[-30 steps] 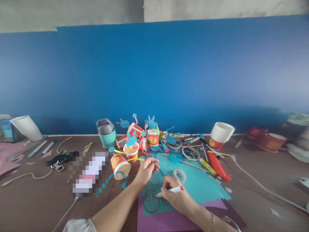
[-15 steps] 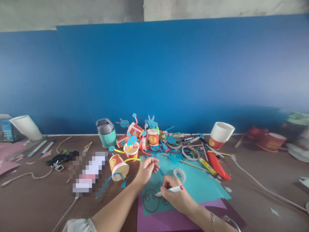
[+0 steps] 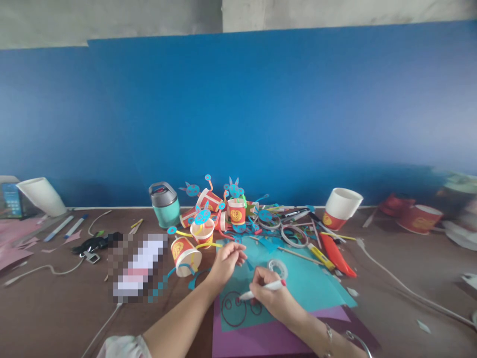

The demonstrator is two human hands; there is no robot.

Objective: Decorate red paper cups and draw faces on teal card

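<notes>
My right hand [image 3: 270,293] grips a white marker [image 3: 274,285] with a red end, its tip on a drawn circle with small ovals on the teal paper [image 3: 309,293]. A second, smaller drawn shape shows partly beside my right hand. My left hand [image 3: 230,259] hovers or rests at the paper's upper left edge, fingers curled loosely with nothing visible in them. Purple paper [image 3: 257,343] lies under the teal sheet. A roll of clear tape [image 3: 278,269] sits on the teal paper just behind my right hand.
Behind my hands are decorated paper cups [image 3: 236,213], tape rings [image 3: 294,235], a yellow cutter [image 3: 321,256] and a red object [image 3: 337,254]. A teal flask [image 3: 165,209] and a blurred phone [image 3: 139,266] are left; a white-and-red cup [image 3: 342,208] stands right.
The marker and my right hand have shifted slightly within the drawn circle, and the dark red mark at the tip looks fuller. The tipped cup at the left has turned slightly. My left hand stays put.
</notes>
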